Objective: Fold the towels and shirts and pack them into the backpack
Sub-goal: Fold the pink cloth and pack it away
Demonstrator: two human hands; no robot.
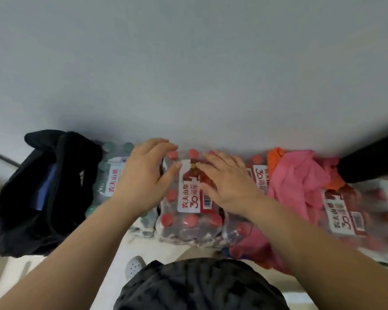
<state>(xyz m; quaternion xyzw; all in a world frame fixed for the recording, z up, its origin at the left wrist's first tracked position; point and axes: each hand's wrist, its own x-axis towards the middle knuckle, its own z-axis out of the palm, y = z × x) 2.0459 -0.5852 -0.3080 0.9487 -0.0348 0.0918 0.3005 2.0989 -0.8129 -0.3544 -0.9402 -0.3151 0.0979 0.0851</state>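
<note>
View from a head camera looking down at two bare forearms that reach forward from the bottom of the frame, over shrink-wrapped packs of bottled water lined up against a pale grey wall.

The left hand (143,173) is held palm down over the seam between two packs. Its fingers are loosely curved, the thumb is spread out to the side, and it holds nothing. The right hand (229,182) lies just beside it, palm down, with straight fingers spread across the label and nothing gripped. Whether either palm presses on the plastic wrap cannot be told.

Under the hands is a red-capped bottle pack (188,218) with a red and white label and a barcode. To its left, partly under the left wrist, is a green-capped bottle pack (109,166).

At the far left, touching the green-capped pack, stands a black backpack (16,209) with white stripes on its side. Its top gapes open, and a flat blue item (45,186) shows inside the dark interior.

To the right of the hands a crumpled pink cloth (300,182) is heaped on the packs and hangs down over their front. An orange cloth (276,157) peeks out behind it by the wall. Whether these are towels or shirts cannot be told. Further right is another red-capped pack (356,215), blurred, and a black shape (372,159) enters from the right edge.

At the bottom are the person's dark shorts (199,287) and a grey perforated shoe (133,266).
</note>
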